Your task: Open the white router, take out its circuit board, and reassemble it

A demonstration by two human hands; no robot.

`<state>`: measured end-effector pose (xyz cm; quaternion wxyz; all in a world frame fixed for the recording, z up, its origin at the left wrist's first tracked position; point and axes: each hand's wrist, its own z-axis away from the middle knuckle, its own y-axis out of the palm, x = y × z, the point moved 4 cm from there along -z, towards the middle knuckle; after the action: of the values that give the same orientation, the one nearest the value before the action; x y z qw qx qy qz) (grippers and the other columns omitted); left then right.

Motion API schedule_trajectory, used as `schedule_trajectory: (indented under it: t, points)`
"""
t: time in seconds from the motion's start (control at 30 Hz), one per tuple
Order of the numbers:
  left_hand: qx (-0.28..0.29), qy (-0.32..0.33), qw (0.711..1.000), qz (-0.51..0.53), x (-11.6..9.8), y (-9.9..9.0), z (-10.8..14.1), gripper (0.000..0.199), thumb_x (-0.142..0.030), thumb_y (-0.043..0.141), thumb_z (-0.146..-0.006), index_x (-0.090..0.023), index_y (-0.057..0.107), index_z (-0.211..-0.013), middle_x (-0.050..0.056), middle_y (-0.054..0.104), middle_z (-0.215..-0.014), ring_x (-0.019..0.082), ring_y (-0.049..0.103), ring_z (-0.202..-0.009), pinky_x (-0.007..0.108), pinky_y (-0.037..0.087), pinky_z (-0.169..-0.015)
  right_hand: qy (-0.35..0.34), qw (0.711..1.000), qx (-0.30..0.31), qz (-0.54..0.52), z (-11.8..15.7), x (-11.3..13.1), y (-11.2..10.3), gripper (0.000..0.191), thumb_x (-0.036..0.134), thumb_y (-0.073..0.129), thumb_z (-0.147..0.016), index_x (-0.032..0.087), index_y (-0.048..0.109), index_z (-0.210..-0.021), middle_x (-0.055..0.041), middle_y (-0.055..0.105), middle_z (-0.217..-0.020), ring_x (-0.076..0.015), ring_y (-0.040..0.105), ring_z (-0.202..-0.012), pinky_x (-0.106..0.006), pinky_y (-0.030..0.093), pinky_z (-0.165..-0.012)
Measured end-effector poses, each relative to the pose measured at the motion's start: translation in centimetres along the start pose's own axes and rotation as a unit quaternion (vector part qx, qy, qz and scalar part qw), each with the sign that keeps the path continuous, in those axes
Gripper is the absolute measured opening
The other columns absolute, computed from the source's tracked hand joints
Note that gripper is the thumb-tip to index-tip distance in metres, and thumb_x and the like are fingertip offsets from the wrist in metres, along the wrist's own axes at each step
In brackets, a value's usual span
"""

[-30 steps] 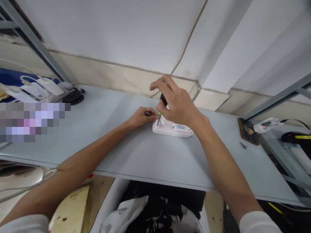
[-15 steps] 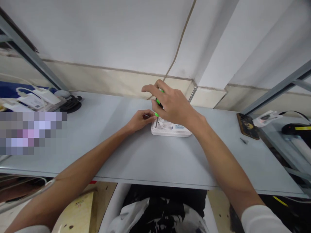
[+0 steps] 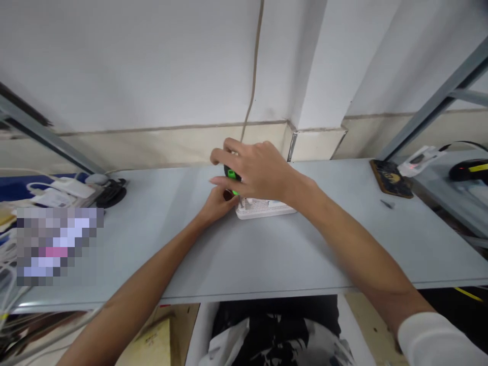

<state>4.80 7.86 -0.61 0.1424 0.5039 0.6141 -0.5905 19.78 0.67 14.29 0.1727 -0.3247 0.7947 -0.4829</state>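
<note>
A white perforated device (image 3: pixel 263 208) lies on the grey table near the middle. Above its left end, my right hand (image 3: pixel 255 170) is closed around a green and black screwdriver (image 3: pixel 232 174), whose metal shaft points down at the device's left corner. The index and middle fingers arch over the handle's top. My left hand (image 3: pixel 220 203) rests at the left edge of the device, its thumb and fingers curled together beside the screwdriver tip. What they pinch, if anything, is hidden.
White adapters (image 3: pixel 63 193) with cables and a black round object (image 3: pixel 113 193) are at the left. A blurred patch covers something in front of them. At the right lie a dark block (image 3: pixel 391 179), a small pointed piece (image 3: pixel 388 204) and a white plug (image 3: pixel 421 160).
The camera view has turned slightly. My right hand has shifted over the device's left end, covering more of it, and the screwdriver handle leans further left.
</note>
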Motion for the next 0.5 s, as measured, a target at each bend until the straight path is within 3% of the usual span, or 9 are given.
schedule_trajectory:
  t: [0.1,0.17,0.3,0.4,0.5]
  points:
    - [0.012,-0.008,1.0,-0.007,0.0,0.2,0.0,0.034,-0.049,0.072,-0.085,-0.019,0.058,-0.082,-0.002,0.056,-0.07,0.013,0.051,-0.064,0.025,0.04,-0.057,0.012,1.0,0.008,-0.012,0.2,-0.9,-0.3,0.025,0.04,0.048,-0.107,0.022,0.058,-0.122,-0.0073,0.066,-0.108,-0.0174,0.056,-0.075,-0.032,0.037,-0.068]
    - [0.018,-0.01,1.0,-0.004,-0.1,0.2,0.0,0.033,-0.048,0.072,-0.085,-0.019,0.056,-0.081,-0.004,0.051,-0.067,0.011,0.045,-0.06,0.025,0.037,-0.056,0.01,0.999,-0.006,-0.039,0.4,-1.4,-1.0,0.022,0.031,0.052,-0.104,0.023,0.057,-0.125,-0.0065,0.066,-0.111,-0.0193,0.059,-0.083,-0.033,0.04,-0.072]
    - [0.021,0.0,1.0,0.018,-0.5,0.0,-0.1,0.032,-0.048,0.072,-0.085,-0.02,0.055,-0.083,-0.005,0.048,-0.067,0.01,0.041,-0.059,0.025,0.037,-0.057,-0.005,0.993,-0.009,-0.115,1.0,-1.5,-2.0,0.034,0.02,0.056,-0.096,0.025,0.052,-0.129,-0.005,0.063,-0.119,-0.0206,0.06,-0.094,-0.034,0.044,-0.08]
    - [0.028,-0.007,1.0,0.011,-0.7,0.0,0.0,0.034,-0.049,0.071,-0.084,-0.019,0.055,-0.082,-0.005,0.048,-0.068,0.01,0.042,-0.06,0.026,0.037,-0.057,0.004,0.989,-0.005,-0.148,1.0,-1.0,-1.9,0.03,0.02,0.056,-0.097,0.025,0.053,-0.126,-0.0051,0.06,-0.118,-0.0177,0.057,-0.087,-0.033,0.044,-0.077]
    - [0.034,-0.015,0.999,-0.006,-0.3,0.0,0.3,0.035,-0.051,0.07,-0.086,-0.019,0.055,-0.083,-0.004,0.051,-0.07,0.012,0.045,-0.062,0.026,0.037,-0.057,0.037,0.988,-0.011,-0.149,0.6,-0.7,-1.7,0.015,0.032,0.057,-0.103,0.022,0.058,-0.114,-0.0045,0.059,-0.105,-0.016,0.053,-0.078,-0.031,0.041,-0.072]
